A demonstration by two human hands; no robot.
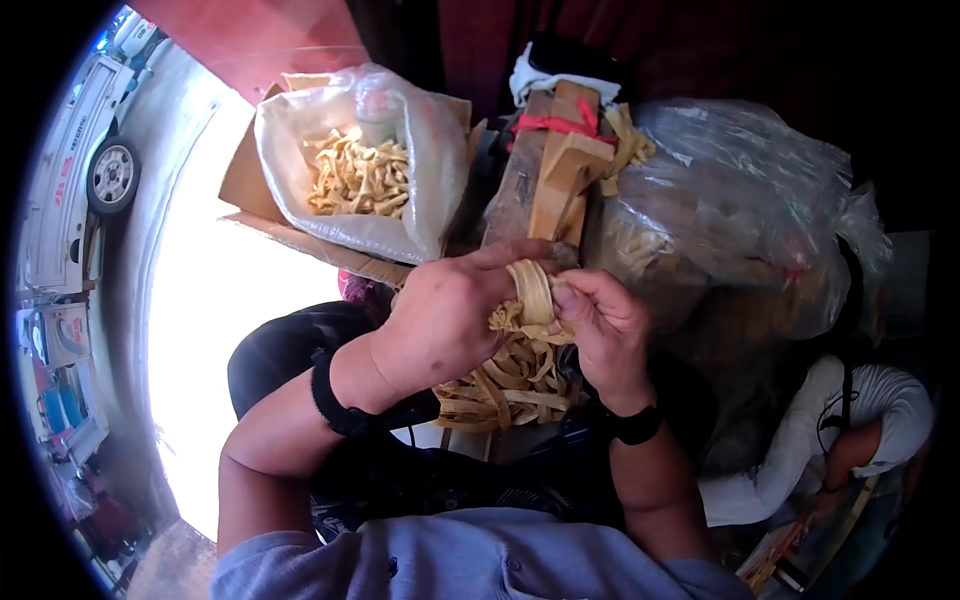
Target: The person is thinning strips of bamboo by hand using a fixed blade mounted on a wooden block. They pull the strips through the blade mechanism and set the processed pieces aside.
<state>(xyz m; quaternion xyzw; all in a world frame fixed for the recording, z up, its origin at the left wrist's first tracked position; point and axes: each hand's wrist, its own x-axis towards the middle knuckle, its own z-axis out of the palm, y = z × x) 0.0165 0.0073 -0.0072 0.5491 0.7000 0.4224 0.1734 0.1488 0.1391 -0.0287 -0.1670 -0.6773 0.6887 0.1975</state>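
Observation:
In front of me, both hands work on one flat, pale yellow strip (532,292), which is bent into a loop between them. My left hand (435,310) is closed on the strip, its fingers partly hidden behind it. With thumb and fingers, my right hand (610,335) pinches the strip's other side. A crumpled, frilled bit of the same stuff shows under my left fingers. Just below my hands lies a heap of loose, pale yellow strips (510,385), over my lap.
A cardboard box (240,180) lined with a clear plastic bag (435,180) holds many short knotted pieces (360,175). Beyond my hands stands a wooden bench (520,185) with a red tie. Large clear bags (740,170) are at right; another person (800,440) sits lower right.

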